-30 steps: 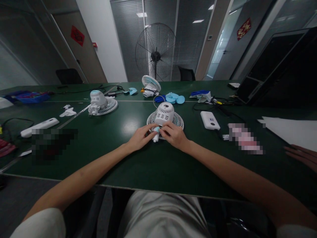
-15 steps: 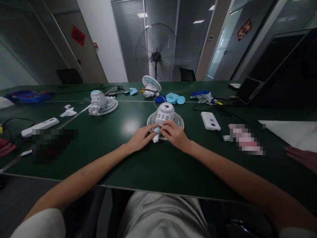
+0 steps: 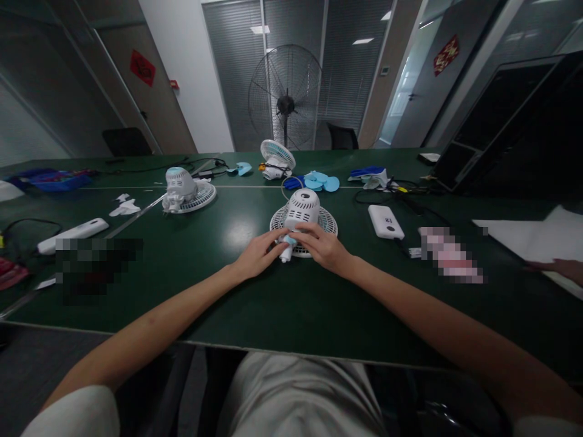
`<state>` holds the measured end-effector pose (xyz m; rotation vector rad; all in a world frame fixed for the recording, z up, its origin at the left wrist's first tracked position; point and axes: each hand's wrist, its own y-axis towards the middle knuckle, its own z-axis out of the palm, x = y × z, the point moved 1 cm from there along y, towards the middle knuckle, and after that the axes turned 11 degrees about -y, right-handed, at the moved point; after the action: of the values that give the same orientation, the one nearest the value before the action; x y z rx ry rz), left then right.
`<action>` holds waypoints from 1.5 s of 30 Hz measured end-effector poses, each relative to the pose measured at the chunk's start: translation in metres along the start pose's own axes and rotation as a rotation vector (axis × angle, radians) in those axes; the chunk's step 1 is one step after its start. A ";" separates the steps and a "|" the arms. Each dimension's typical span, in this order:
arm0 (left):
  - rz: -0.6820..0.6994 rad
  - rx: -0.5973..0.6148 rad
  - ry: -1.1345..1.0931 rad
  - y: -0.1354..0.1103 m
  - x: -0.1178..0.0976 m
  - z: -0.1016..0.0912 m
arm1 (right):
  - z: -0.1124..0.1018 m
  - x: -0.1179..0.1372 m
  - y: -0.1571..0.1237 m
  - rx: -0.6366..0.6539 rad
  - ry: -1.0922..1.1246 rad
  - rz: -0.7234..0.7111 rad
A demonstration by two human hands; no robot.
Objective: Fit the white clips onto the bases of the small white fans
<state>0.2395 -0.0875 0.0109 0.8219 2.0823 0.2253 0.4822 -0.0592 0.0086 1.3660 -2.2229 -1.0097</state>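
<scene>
A small white fan (image 3: 302,206) lies grille-down on the green table in front of me, its motor housing upward. At its near side a white neck with a light-blue part (image 3: 286,247) sticks out toward me. My left hand (image 3: 260,252) grips this neck from the left, thumb and fingers closed on it. From the right, my right hand (image 3: 324,247) has its fingers bent over the same neck, just below the housing. The fingertips nearly meet and partly hide what lies between them.
Another white fan (image 3: 181,189) lies left, a third (image 3: 277,159) stands behind. Light-blue fan blades (image 3: 321,181) lie beyond my fan. A white power bank (image 3: 386,222) is at right. Another person's hand (image 3: 558,267) holds white paper (image 3: 537,240) at far right.
My hands stay at the fan's neck with barely any shift. At far right, the other person's hand has lifted the edge of the white paper.
</scene>
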 end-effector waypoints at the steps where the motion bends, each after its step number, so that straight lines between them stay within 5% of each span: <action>1: 0.001 -0.002 -0.001 0.000 0.000 0.000 | 0.000 0.001 0.001 -0.005 -0.007 0.007; 12: 0.005 -0.001 -0.008 0.000 0.001 0.001 | -0.002 0.000 0.003 0.028 -0.020 -0.043; 29: -0.015 0.011 -0.016 0.000 -0.004 -0.001 | 0.001 0.017 0.005 -0.056 0.050 0.163; 41: -0.002 0.033 -0.026 0.001 -0.004 -0.001 | 0.000 0.014 0.005 -0.027 0.058 0.166; 45: -0.008 0.020 -0.027 0.001 -0.002 -0.001 | 0.000 0.017 0.005 -0.004 -0.012 0.055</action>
<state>0.2404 -0.0883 0.0130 0.8247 2.0647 0.1881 0.4713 -0.0723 0.0109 1.2930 -2.2528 -1.0051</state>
